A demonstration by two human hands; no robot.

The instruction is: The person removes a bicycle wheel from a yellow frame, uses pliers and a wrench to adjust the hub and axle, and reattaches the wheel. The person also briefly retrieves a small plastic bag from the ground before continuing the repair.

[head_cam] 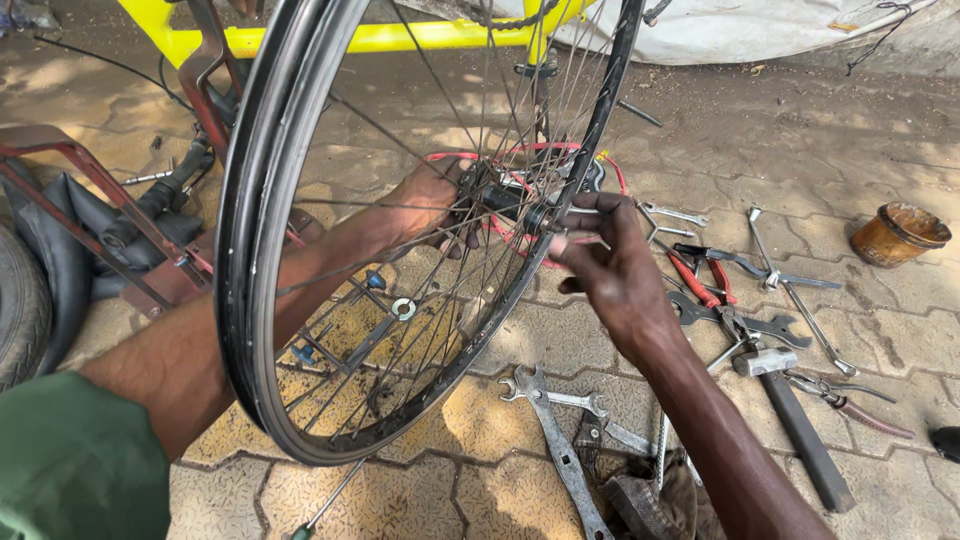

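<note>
Two hands on a bike wheel

I see the wheel [300,250] standing up in the middle of the frame — my left hand [425,200] reaches through the spokes and curls around the hub [505,200]. My right hand [610,260] pinches the hub's near end, fingers almost closed. Tools [760,330] lie at lower right.

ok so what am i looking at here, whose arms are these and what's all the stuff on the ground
This one picture comes from a camera worn on a person's head, looking down at their own two bare arms. They hold a bicycle wheel upright. The left hand reaches in behind the spokes to the hub at the centre, and the right hand pinches at the axle end on the near side. On the paved ground lie wrenches, red-handled pliers, a hammer and a small brown pot. A yellow bicycle frame stands behind.
</note>
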